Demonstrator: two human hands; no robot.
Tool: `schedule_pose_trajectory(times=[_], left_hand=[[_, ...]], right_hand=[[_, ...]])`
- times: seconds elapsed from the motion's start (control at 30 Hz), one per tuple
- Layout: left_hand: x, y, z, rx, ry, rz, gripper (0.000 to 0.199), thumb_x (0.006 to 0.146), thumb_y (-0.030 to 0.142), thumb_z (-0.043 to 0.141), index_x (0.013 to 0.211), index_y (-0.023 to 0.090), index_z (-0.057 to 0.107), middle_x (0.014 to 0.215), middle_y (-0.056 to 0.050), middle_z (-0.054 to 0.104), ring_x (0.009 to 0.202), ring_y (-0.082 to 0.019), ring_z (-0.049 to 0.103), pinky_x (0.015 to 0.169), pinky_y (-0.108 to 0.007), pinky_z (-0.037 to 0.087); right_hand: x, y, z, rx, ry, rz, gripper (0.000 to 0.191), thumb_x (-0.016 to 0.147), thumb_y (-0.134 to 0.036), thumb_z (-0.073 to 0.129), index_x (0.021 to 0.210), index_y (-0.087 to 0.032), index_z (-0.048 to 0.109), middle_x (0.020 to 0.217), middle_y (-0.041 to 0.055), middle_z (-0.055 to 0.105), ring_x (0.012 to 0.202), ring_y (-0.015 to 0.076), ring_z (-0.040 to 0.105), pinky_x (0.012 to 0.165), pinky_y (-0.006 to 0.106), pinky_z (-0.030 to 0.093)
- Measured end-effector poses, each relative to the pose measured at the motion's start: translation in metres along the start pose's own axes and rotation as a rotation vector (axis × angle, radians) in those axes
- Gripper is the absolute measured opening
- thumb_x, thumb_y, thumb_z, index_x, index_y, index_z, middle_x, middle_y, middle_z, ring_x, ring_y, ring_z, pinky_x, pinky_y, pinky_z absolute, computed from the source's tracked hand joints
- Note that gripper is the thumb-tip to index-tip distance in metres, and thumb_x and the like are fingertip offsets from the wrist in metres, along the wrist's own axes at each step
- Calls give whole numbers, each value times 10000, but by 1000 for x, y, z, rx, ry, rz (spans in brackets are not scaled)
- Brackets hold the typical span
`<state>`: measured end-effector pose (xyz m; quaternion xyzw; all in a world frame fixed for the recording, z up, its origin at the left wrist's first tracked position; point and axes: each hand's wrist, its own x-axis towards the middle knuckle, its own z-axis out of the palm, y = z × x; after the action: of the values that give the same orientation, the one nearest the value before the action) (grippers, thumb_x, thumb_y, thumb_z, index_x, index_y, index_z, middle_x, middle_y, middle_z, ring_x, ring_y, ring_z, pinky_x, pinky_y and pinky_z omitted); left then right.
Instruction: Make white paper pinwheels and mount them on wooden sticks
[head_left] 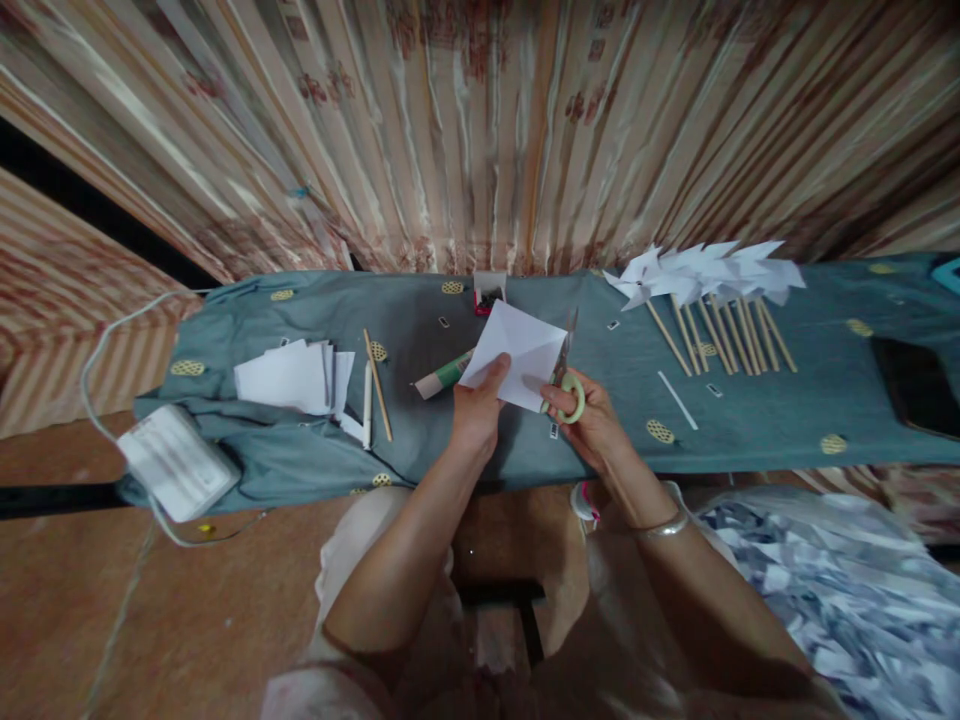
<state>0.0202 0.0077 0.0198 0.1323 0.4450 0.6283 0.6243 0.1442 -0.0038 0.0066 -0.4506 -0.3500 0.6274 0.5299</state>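
Observation:
A creased white paper square (525, 350) is pinched in my left hand (478, 405), the thumb lying on its face. My right hand (592, 420) is closed round the pale green handles of the scissors (571, 397). The blades point up and away, along the right edge of the paper. Behind the paper sits a small open box (490, 292) with dark bits in it. A green and white tube (444, 376) lies partly under the paper's left side.
On the left lie stacked white papers (289, 377), a wooden stick (378, 385), a white pen-like rod (367, 405) and a white power strip (178, 462). Paper pinwheels on sticks (705, 275), a paper strip (677, 400) and a dark phone (916, 385) lie right.

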Motion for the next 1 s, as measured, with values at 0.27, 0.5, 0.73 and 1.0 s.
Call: schedule_pose_trajectory(times=[0.27, 0.5, 0.73, 1.0], left_hand=[[-10, 0, -5, -17, -53, 26, 296, 681, 254, 793, 941, 149, 696, 983, -74, 754, 952, -226, 701, 856, -338, 544], [-19, 1, -14, -46, -43, 21, 327, 685, 257, 790, 973, 157, 671, 1039, -78, 748, 1036, -243, 691, 934, -368, 531], [-19, 5, -24, -45, -38, 24, 369, 648, 314, 815, 952, 156, 680, 978, -82, 757, 1053, -260, 687, 958, -391, 515], [-52, 30, -49, 211, -108, 78, 375, 683, 416, 789, 968, 185, 706, 1086, -86, 730, 1075, -226, 657, 908, -328, 504]], right_hand=[[5, 3, 14, 48, 15, 20, 300, 459, -284, 909, 615, -239, 658, 585, -81, 614, 509, 70, 464, 546, 219, 415], [3, 11, 19, 29, -6, 17, 333, 442, -331, 912, 670, -247, 684, 626, -69, 649, 559, 95, 519, 613, 245, 463], [4, 14, 18, 23, -25, 39, 371, 408, -348, 917, 645, -236, 654, 644, -57, 662, 605, 114, 543, 613, 244, 469], [5, 14, 17, 55, -19, 62, 374, 415, -296, 924, 709, -235, 701, 669, -68, 662, 617, 97, 539, 647, 229, 464]])
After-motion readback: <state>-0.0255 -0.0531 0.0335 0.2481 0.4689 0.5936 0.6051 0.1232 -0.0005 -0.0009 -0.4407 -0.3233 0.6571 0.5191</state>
